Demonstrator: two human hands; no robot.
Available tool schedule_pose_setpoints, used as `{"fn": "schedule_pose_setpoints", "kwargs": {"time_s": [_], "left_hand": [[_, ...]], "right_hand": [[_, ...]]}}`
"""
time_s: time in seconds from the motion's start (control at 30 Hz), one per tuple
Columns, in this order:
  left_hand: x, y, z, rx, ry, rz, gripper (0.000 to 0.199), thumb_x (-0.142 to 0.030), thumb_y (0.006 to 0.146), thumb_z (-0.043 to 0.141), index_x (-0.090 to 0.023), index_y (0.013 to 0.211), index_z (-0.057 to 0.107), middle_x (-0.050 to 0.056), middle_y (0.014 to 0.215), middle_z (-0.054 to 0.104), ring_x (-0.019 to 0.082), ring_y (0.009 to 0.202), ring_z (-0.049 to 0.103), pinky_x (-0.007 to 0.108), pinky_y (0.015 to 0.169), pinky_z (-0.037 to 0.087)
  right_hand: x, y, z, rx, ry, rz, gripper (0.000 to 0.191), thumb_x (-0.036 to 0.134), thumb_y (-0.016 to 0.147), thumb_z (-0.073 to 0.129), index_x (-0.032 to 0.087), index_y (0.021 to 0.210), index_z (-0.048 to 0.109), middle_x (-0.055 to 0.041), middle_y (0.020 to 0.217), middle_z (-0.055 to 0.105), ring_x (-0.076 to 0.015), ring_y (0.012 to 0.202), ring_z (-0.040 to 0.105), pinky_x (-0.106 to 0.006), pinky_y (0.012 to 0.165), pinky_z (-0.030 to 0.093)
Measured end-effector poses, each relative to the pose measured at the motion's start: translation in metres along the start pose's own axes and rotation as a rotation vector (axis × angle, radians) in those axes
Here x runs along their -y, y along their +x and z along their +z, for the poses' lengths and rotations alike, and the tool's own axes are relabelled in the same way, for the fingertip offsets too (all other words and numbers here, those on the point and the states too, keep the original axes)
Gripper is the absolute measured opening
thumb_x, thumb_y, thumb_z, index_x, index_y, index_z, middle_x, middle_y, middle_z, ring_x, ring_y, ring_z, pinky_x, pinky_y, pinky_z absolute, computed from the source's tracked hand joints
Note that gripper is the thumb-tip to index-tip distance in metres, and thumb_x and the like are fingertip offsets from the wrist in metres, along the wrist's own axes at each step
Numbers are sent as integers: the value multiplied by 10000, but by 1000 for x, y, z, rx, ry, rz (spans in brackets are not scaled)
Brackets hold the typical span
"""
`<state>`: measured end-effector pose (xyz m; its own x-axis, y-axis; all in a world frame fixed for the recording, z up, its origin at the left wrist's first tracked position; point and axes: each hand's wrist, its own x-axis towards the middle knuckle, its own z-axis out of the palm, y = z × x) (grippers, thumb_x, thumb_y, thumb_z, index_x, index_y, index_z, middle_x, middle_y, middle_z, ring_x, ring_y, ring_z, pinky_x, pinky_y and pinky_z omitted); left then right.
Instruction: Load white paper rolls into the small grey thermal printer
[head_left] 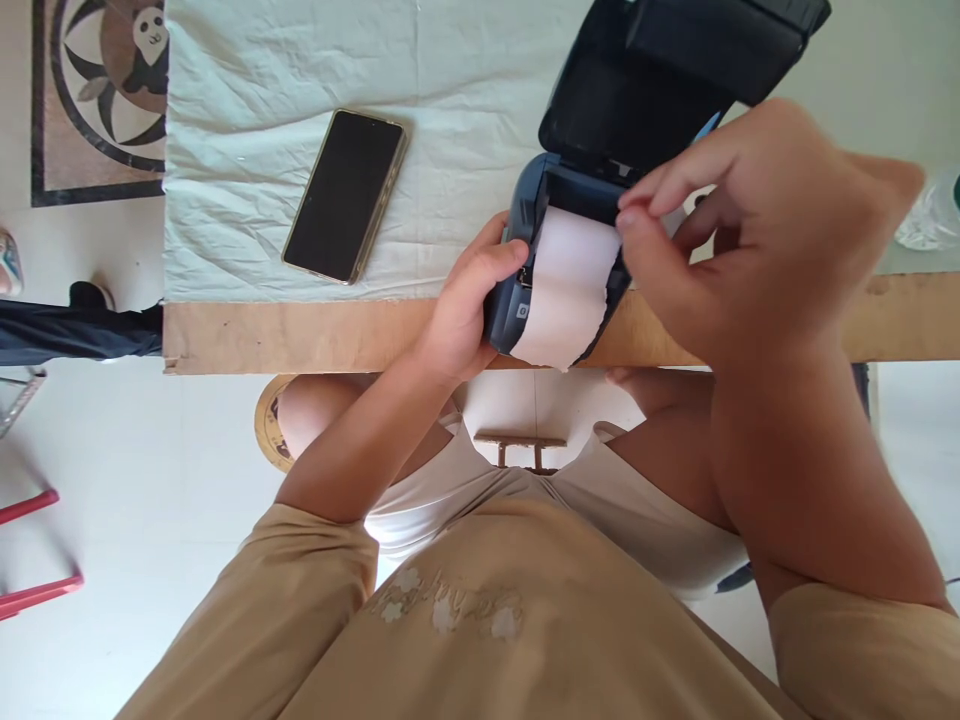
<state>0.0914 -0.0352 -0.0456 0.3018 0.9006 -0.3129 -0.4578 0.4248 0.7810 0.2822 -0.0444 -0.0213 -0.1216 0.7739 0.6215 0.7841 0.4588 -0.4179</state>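
A dark label or receipt printer [517,320] rests at the table's front edge with its black lid [600,110] swung up and back. Inside its bay lies a white paper roll [574,245], whose loose end curls out over the front and has a ragged edge. My left hand [472,295] is wrapped round the printer's left side, thumb on the rim by the bay. My right hand [750,220] hovers at the bay's right side, thumb and forefinger pinched together beside the roll. Whatever lies between those fingertips is hidden.
A phone [345,195] with a dark screen lies on the pale green cloth [240,230] to the left. At the far right stands a clear plastic bottle [934,212], partly cut off. Another person's dark-clothed leg [82,330] shows at the left, near red stool legs [37,595].
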Motion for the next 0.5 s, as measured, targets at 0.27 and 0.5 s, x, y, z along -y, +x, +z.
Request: {"fn": "schedule_pose_setpoints", "kwargs": {"time_s": [0.27,0.5], "left_hand": [[7,2,-7,40,57,64,169,-421,1001,737,-254,979,739,-6,803,629,186,717,646,327,694,524],[14,5,-18,114,39,58,232,-443,1014,782,-233,1112,804,-10,820,676,135,642,593,251,565,416]], "right_hand": [[-8,-17,-3,311,-149,145,311,413,915,836,326,1212,803,-16,864,772,-227,695,628,-365,620,382],[6,-9,-12,444,90,321,461,284,886,854,323,1341,792,-23,1079,834,-145,662,610,-387,708,578]]}}
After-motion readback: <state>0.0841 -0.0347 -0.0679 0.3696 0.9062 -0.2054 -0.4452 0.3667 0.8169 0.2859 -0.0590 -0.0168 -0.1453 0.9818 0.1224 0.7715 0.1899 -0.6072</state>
